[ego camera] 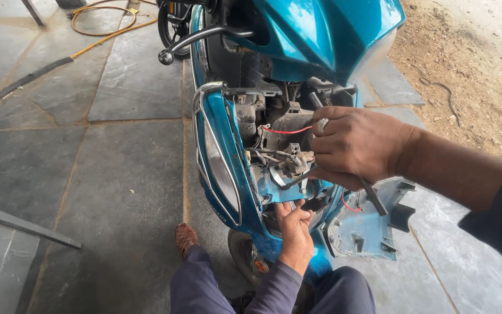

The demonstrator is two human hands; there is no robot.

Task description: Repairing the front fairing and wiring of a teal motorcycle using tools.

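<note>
A teal scooter (315,35) stands in front of me with its front cover off, so wires and a metal bracket (294,163) show. My right hand (355,148), with a ring on one finger, is closed around a dark bent metal tool (374,199). The tool's far end reaches the bracket. A red wire (286,131) runs just left of that hand. Lower down, my left hand (294,224) reaches up under the exposed parts with its fingers curled against the underside. What it grips is hidden.
A loose teal panel (367,229) hangs at the lower right. The headlight with its chrome guard (216,168) faces left. My foot (185,237) rests on the stone floor (117,174). A yellow hose (97,32) lies at the back, and dirt ground (472,64) is on the right.
</note>
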